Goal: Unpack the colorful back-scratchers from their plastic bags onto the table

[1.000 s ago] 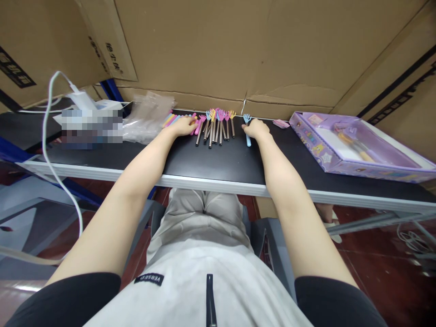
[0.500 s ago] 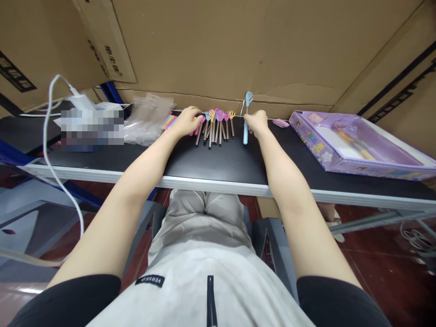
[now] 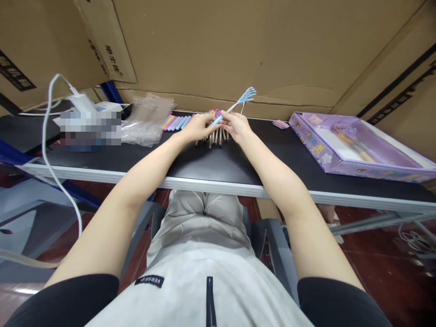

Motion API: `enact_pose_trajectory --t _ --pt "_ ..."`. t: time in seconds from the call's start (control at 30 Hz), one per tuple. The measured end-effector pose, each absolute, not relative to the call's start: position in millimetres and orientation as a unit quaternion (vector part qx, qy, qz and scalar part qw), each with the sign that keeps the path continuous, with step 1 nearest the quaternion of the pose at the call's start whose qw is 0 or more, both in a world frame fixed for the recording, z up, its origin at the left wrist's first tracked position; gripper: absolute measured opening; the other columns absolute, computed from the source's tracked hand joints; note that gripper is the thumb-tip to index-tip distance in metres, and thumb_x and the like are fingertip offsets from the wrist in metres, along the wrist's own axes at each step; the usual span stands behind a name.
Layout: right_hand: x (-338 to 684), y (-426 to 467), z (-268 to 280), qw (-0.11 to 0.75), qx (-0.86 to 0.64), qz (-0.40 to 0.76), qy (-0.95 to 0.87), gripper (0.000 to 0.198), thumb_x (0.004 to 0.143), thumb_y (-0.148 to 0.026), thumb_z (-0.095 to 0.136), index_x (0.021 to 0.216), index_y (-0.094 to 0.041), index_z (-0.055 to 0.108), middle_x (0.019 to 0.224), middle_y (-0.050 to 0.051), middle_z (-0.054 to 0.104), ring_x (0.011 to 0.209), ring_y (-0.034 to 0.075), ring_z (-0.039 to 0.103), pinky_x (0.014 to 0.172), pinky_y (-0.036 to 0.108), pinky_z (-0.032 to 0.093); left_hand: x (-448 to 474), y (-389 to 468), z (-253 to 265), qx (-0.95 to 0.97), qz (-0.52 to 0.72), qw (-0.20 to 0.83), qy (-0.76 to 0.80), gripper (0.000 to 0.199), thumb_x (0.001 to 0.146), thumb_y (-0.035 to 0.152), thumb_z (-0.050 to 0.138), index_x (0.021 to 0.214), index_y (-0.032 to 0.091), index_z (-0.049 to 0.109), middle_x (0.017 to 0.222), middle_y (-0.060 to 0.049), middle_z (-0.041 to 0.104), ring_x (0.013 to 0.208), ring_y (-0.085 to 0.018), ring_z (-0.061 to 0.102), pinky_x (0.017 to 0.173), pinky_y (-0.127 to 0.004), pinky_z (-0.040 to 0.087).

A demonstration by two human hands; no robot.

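A light-blue back scratcher [image 3: 245, 96] with a claw-shaped head is held slantwise above the table, its head pointing up and right. My right hand [image 3: 238, 127] pinches it where the blue handle meets the metal shaft. At the lower end of the handle, the fingers of my left hand [image 3: 198, 127] are closed on it too. Under and behind my hands lie several metal rods [image 3: 215, 137] with coloured claw heads, partly hidden. Left of them, a row of pink, yellow, purple and blue handles [image 3: 175, 122] reaches up to my left hand.
Clear plastic bags [image 3: 146, 120] lie left of the handles, near a white charger with a cable [image 3: 81, 102]. A purple display box [image 3: 361, 147] occupies the right side, with small pink cards [image 3: 280, 124] beside it. Cardboard [image 3: 218, 54] walls the back.
My right hand has moved left with the back scratcher, which has gone from upright to slanted. My left hand has left the row of handles and taken hold of the scratcher's lower end.
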State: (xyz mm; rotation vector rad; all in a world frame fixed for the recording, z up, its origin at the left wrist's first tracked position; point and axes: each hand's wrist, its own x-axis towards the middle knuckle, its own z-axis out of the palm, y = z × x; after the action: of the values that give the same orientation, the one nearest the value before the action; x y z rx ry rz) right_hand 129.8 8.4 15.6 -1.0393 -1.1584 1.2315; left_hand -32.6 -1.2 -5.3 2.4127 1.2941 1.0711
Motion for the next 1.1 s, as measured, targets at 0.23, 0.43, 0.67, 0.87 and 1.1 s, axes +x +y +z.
enact_pose_trajectory --t 0.23,0.43,0.67,0.87,1.1 --pt "148 24 24 0.632 -0.420 0.477 -0.444 0.036 0.103 -0.042 0.071 0.085 -0.020 0.049 0.081 -0.003 0.065 0.072 0.005 0.066 0.077 0.019 0.062 -39 4 -2 0.788 0.376 0.170 0.457 0.023 0.100 0.036 0.056 0.111 0.021 0.069 0.074 -0.002 0.064 0.072 -0.020 0.061 0.076 -0.033 0.051" --pt "166 38 22 0.641 -0.427 0.452 -0.450 0.038 0.097 -0.047 0.077 0.086 -0.022 0.050 0.082 -0.004 0.062 0.081 0.007 0.068 0.080 0.021 0.063 -47 13 -6 0.789 0.368 0.198 0.450 0.032 0.100 0.051 0.059 0.110 0.022 0.069 0.067 0.000 0.055 0.063 -0.018 0.055 0.066 -0.031 0.047" --pt "164 54 21 0.610 -0.490 0.399 -0.478 0.049 0.103 -0.066 0.059 0.087 -0.021 0.052 0.075 -0.002 0.053 0.085 0.015 0.071 0.069 0.025 0.058 -53 17 -4 0.783 0.355 0.204 0.469 0.034 0.101 0.054 0.058 0.097 0.021 0.064 0.065 -0.002 0.058 0.057 -0.017 0.057 0.062 -0.033 0.051" --pt "207 75 36 0.599 -0.540 0.335 -0.487 0.055 0.103 -0.074 0.051 0.080 -0.025 0.042 0.079 0.004 0.058 0.095 0.020 0.069 0.073 0.031 0.058 -74 23 7 0.770 0.350 0.178 0.503 0.034 0.099 0.052 0.062 0.095 0.019 0.066 0.067 -0.004 0.060 0.065 -0.020 0.064 0.069 -0.036 0.055" --pt "256 80 38 0.563 -0.608 0.283 -0.484 0.063 0.100 -0.079 0.047 0.073 -0.028 0.023 0.087 0.010 0.064 0.121 0.023 0.065 0.079 0.028 0.056 -99 25 7 0.775 0.367 0.155 0.491 0.032 0.089 0.052 0.067 0.082 0.021 0.067 0.064 -0.005 0.062 0.069 -0.021 0.061 0.071 -0.035 0.054"
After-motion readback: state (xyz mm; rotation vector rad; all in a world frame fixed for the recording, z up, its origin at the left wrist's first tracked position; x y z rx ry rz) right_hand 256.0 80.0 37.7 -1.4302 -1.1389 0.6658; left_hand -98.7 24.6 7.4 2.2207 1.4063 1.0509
